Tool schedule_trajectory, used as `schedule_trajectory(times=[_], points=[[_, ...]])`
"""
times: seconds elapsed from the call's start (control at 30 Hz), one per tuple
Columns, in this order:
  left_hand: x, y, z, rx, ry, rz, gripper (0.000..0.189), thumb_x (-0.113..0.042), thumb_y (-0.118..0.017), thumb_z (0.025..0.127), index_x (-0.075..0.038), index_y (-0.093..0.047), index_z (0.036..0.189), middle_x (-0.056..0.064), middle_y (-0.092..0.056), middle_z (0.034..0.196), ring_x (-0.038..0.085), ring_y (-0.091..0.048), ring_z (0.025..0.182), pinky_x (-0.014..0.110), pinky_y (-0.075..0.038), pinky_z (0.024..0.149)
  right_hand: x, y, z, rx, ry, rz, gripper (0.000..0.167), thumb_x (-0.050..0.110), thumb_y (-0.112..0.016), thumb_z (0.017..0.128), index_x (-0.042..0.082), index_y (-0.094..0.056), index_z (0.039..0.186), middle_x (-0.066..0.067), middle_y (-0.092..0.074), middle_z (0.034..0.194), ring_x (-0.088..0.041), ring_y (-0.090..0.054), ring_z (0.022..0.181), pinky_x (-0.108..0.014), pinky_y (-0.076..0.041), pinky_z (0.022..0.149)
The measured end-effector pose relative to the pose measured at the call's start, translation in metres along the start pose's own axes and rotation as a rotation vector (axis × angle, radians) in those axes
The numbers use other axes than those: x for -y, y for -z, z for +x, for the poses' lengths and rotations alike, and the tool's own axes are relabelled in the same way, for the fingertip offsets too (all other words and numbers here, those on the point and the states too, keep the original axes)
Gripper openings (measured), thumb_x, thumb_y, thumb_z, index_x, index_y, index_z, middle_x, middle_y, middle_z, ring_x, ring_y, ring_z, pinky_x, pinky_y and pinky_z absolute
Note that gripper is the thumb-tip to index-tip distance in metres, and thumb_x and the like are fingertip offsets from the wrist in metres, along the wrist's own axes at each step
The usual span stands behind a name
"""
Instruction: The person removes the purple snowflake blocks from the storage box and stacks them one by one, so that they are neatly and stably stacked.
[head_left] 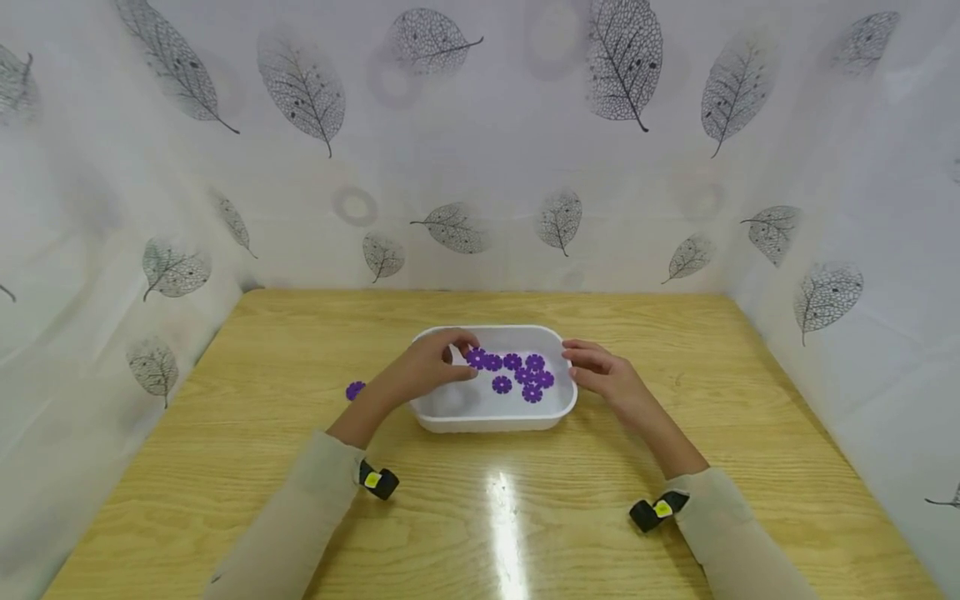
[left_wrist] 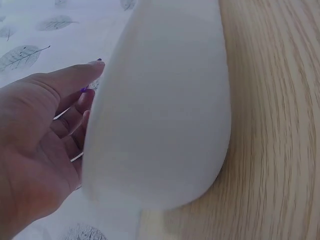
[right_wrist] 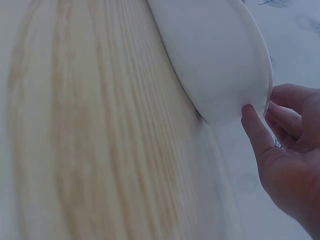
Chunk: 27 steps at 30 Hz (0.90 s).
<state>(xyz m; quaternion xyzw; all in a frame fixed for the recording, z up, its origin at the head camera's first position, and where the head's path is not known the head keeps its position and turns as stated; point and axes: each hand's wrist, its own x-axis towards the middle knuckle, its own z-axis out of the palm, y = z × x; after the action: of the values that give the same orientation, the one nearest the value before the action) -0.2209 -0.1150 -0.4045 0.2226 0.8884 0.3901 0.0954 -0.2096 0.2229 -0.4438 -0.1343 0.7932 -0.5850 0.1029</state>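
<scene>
A white oval-ended tray (head_left: 491,423) stands on the table with several purple flower-shaped pieces (head_left: 532,393) inside. My left hand (head_left: 423,367) reaches over the tray's left end, thumb and forefinger round a purple flower-shaped piece (head_left: 476,358). From the left wrist, only a speck of purple shows between that hand's fingers (left_wrist: 70,80); the tray wall (left_wrist: 160,110) hides the rest. At the opposite end my right hand (head_left: 611,379) holds the tray by its rim. In the right wrist view its thumb presses the outer wall (right_wrist: 220,75), with the other fingers at the rim.
One more purple flower-shaped piece (head_left: 356,390) lies on the wooden table (head_left: 300,333) left of the tray, partly behind the left forearm. A pale leaf-printed curtain (head_left: 487,150) surrounds the table at the back and sides.
</scene>
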Motion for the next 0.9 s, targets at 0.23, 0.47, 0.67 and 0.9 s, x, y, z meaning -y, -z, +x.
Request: schedule_trajectory(times=[0.23, 0.47, 0.67, 0.9], points=[[0.012, 0.017, -0.024, -0.082, 0.021, -0.045, 0.038, -0.030, -0.074, 0.093, -0.019, -0.062, 0.127, -0.001, -0.063, 0.112, 0.021, -0.054, 0.090, 0.035, -0.050, 0.075, -0.002, 0.000, 0.000, -0.008, -0.002, 0.002, 0.042, 0.026, -0.064, 0.100, 0.005, -0.061, 0.137, -0.005, -0.043, 0.158, -0.031, -0.040, 0.144, -0.015, -0.046, 0.100], [0.027, 0.033, -0.053, -0.172, 0.072, -0.068, 0.039, -0.032, -0.074, 0.093, -0.018, -0.061, 0.127, 0.002, -0.062, 0.112, 0.022, -0.051, 0.086, 0.031, -0.047, 0.067, -0.002, -0.001, 0.001, -0.010, 0.005, 0.006, 0.042, 0.022, -0.064, 0.100, 0.002, -0.060, 0.136, -0.008, -0.042, 0.158, -0.034, -0.041, 0.144, -0.014, -0.047, 0.099], [0.043, 0.041, -0.074, -0.210, 0.147, -0.053, 0.044, -0.033, -0.073, 0.093, -0.017, -0.058, 0.131, 0.005, -0.061, 0.114, 0.022, -0.051, 0.088, 0.029, -0.048, 0.066, -0.003, -0.001, 0.002, -0.013, 0.005, -0.004, 0.042, 0.022, -0.064, 0.100, 0.001, -0.060, 0.136, -0.008, -0.042, 0.158, -0.034, -0.040, 0.144, -0.013, -0.045, 0.099], [0.063, 0.049, -0.089, -0.216, 0.201, -0.070, 0.048, -0.036, -0.072, 0.094, -0.016, -0.056, 0.133, 0.010, -0.060, 0.111, 0.021, -0.052, 0.076, 0.028, -0.049, 0.058, -0.001, -0.001, 0.000, -0.016, 0.004, -0.009, 0.041, 0.022, -0.064, 0.100, 0.003, -0.060, 0.136, -0.008, -0.042, 0.157, -0.033, -0.040, 0.144, -0.013, -0.045, 0.099]])
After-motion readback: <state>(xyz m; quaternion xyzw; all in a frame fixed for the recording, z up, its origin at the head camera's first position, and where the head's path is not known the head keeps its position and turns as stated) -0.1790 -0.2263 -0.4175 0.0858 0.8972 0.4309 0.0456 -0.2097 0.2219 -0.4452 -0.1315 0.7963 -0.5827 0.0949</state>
